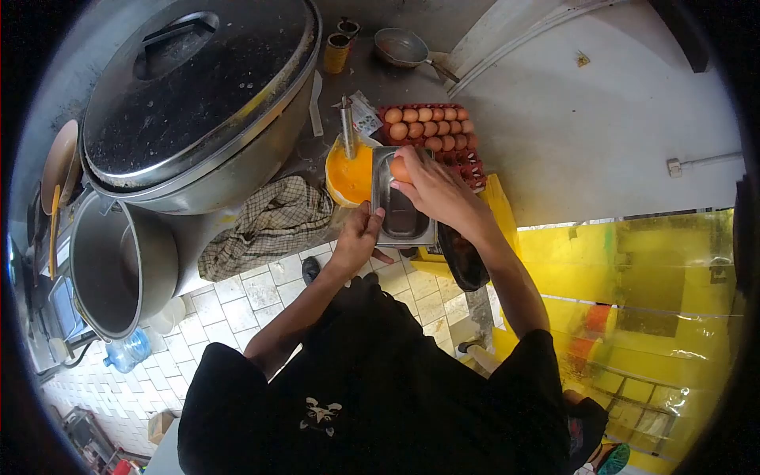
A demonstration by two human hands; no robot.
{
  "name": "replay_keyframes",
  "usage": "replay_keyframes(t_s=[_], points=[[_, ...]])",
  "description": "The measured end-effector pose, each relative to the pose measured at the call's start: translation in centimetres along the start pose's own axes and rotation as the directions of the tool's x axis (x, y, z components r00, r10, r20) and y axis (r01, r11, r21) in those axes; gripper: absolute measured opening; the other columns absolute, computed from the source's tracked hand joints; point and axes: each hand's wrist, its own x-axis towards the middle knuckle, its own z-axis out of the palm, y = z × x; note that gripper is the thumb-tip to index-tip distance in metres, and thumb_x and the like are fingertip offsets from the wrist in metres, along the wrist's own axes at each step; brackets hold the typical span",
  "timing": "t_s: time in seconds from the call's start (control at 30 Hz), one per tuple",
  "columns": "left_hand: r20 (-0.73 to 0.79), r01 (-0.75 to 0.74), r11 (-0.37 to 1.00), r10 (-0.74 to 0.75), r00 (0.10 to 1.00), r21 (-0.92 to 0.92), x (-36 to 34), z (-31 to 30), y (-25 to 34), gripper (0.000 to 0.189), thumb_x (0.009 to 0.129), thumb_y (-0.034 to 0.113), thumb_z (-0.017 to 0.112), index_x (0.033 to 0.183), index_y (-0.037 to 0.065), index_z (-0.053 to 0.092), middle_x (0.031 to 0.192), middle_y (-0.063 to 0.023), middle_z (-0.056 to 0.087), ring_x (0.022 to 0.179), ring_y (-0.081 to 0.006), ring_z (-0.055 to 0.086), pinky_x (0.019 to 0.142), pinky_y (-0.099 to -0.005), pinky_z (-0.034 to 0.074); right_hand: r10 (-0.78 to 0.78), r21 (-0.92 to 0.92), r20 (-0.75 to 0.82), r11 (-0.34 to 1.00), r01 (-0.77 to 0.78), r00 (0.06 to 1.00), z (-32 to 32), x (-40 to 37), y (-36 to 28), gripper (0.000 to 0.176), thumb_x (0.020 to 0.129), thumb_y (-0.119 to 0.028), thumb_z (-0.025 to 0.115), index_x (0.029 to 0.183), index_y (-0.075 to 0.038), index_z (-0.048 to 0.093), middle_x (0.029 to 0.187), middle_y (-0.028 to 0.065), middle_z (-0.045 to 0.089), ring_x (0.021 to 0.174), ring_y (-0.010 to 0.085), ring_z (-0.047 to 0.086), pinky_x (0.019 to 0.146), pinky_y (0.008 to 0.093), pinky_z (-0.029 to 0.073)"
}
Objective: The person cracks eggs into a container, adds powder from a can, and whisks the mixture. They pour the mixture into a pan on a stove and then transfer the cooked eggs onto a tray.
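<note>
My left hand (359,236) grips the near left edge of a small rectangular metal pan (404,220), thumb over the rim. In my right hand (431,188) is a brown egg (399,169), held at the pan's far end. Just left of the pan stands a bowl of beaten egg (348,174), bright orange-yellow, with a metal-handled utensil (347,131) upright in it. Behind the pan lies a red egg tray (473,168) with rows of brown eggs (434,127); its near right cells hold no eggs.
A large lidded pot (214,186) fills the back left, with a deep open pot (123,261) in front of it. A checkered cloth (269,226) lies along the counter edge. At the back is a small frying pan (401,47). Yellow strip curtains (633,277) hang at right.
</note>
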Motion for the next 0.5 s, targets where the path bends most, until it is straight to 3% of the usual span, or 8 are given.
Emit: replay_keyframes(t_s=[0.17,0.27,0.37,0.5], points=[[0.005,-0.024,1.0,0.024,1.0,0.015,0.2,-0.3,-0.6,0.029,0.103,0.029,0.043,0.122,0.007,0.046,0.09,-0.0013,0.044,0.078,-0.0105,0.053,0.055,-0.0339,0.063,-0.007,-0.222,0.115,0.974,0.032,0.993,0.9,0.7,-0.1,0.042,0.093,-0.031,0.061,0.123,-0.006,0.046,0.093,0.0211,0.065,0.089,0.0374,0.066,0.075,0.0481,0.051],[0.009,-0.04,0.999,0.04,0.999,-0.02,0.4,-0.6,-1.1,0.028,0.103,0.029,0.044,0.119,0.006,0.046,0.087,-0.0007,0.041,0.078,-0.0107,0.053,0.055,-0.0338,0.063,-0.151,-0.376,0.033,0.914,0.152,0.988,1.4,0.6,0.2,0.042,0.094,-0.035,0.058,0.124,-0.008,0.046,0.09,0.0202,0.065,0.078,0.0345,0.066,0.066,0.0453,0.05],[-0.001,-0.004,1.0,0.004,1.0,0.006,0.2,-0.5,-0.5,0.029,0.103,0.029,0.044,0.118,0.005,0.047,0.09,-0.0011,0.043,0.077,-0.0108,0.052,0.054,-0.0336,0.062,-0.021,-0.418,0.11,0.906,0.065,0.994,-0.6,1.5,-1.8,0.044,0.094,-0.039,0.058,0.126,-0.011,0.045,0.1,0.0231,0.063,0.082,0.0393,0.066,0.069,0.0451,0.052],[-0.063,-0.023,1.0,0.023,0.998,-0.001,0.0,0.0,0.0,0.031,0.103,0.031,0.044,0.119,0.005,0.048,0.088,-0.001,0.045,0.073,-0.0091,0.051,0.052,-0.0308,0.061,0.002,-0.443,0.082,0.896,0.034,0.997,-3.0,1.5,-3.5,0.043,0.094,-0.035,0.058,0.127,-0.012,0.045,0.102,0.0217,0.063,0.087,0.0379,0.065,0.072,0.0452,0.051]])
